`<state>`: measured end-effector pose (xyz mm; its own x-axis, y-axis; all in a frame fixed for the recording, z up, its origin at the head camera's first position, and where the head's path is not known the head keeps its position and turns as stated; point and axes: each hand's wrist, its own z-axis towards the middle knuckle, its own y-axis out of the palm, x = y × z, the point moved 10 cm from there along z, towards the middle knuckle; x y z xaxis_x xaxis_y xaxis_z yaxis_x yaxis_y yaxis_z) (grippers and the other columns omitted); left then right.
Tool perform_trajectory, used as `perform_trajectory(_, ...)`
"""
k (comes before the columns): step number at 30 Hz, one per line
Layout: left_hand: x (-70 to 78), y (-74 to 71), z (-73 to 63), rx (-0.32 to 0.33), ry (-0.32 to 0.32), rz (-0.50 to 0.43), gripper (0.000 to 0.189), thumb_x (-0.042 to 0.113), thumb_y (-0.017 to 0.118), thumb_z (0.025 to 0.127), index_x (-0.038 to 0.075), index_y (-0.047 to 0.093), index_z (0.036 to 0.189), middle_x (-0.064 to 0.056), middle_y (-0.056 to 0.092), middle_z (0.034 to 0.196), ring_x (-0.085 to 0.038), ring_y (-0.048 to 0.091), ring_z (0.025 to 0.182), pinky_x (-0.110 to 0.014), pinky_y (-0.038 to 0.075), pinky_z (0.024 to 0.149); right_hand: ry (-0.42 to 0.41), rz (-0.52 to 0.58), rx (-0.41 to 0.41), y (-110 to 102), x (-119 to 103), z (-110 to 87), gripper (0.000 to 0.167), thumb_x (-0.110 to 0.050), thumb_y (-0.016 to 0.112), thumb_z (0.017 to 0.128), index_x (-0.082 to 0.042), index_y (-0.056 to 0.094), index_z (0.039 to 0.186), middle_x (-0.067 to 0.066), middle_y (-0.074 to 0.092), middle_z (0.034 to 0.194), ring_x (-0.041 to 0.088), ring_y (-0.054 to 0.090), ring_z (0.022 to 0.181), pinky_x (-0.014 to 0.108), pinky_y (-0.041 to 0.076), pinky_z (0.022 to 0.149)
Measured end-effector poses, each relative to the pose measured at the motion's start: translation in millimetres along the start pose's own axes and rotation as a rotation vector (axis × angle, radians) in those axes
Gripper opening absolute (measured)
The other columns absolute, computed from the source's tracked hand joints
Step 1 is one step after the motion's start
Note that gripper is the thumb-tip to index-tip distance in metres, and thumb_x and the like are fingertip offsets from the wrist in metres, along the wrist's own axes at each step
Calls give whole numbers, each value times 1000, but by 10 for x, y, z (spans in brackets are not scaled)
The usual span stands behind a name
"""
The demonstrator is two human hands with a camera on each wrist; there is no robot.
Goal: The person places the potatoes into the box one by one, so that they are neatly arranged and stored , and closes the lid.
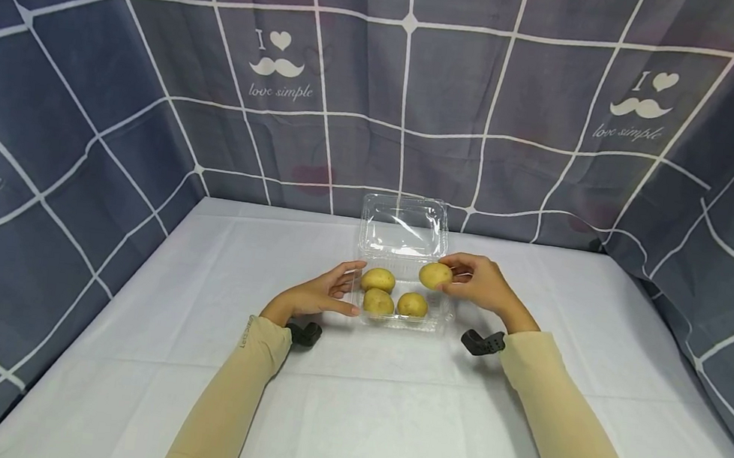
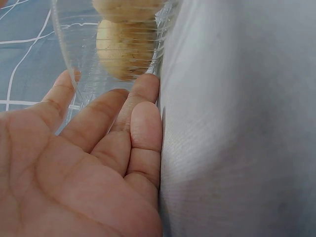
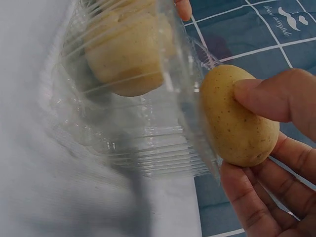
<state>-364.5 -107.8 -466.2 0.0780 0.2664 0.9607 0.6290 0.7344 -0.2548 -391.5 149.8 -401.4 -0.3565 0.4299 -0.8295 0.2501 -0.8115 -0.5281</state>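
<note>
A clear plastic clamshell box (image 1: 420,324) stands on the white table with its lid (image 1: 404,227) raised at the back. Inside lie three yellow potatoes: one at the back left (image 1: 378,279), one at the front left (image 1: 378,302) and one at the front right (image 1: 413,304). My right hand (image 1: 479,281) pinches another potato (image 3: 240,116) between thumb and fingers, at the box's right rim. On the left side, my left hand (image 1: 322,290) lies with loosely extended fingers (image 2: 145,121) against the box wall, thumb towards the front corner.
A white cloth (image 1: 345,423) covers the table. Dark grey curtains with white grid lines (image 1: 358,69) hang behind and at both sides; the raised lid stands close to the back one. Black wrist devices (image 1: 483,343) sit under both wrists.
</note>
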Motion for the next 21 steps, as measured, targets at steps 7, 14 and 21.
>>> perform_trajectory(7,23,5,-14,-5,6,2,100,4,79,96,12,17,173,-21,17,179,-37,17,165,-52,21,133,0,-59,-29,20,-13,57,49,3,86,86,12,70,131,26,74,123,37,73,109,19,59,89)
perform_trajectory(14,21,0,-11,-2,11,0,99,4,79,97,11,17,173,-21,17,179,-37,17,165,-53,21,133,-3,-79,-42,50,-71,109,48,0,88,85,10,71,129,24,75,121,31,72,106,25,61,91)
perform_trajectory(21,25,3,-7,2,13,-2,99,1,78,97,10,16,173,-19,19,179,-37,18,165,-53,21,133,22,-90,-60,90,-72,158,47,0,86,86,9,71,130,24,75,123,37,74,110,35,62,95)
